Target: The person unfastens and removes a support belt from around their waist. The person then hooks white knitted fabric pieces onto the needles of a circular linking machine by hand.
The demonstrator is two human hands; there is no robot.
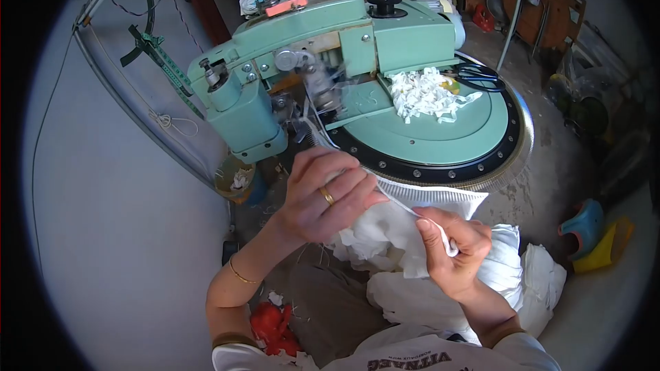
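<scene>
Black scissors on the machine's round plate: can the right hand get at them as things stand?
Probably not at once: the right hand pinches the white fabric strip. The scissors lie uncovered beyond the scrap pile, so the way looks free.

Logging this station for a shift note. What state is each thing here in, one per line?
Left hand: closed on the white fabric's edge.
Right hand: pinching a white strip.
White fabric: bunched on the lap, edge held against the dial.
Machine: parts near the needle blurred.
Scraps: piled on the dial top.
Scissors: lying on the dial.
</scene>
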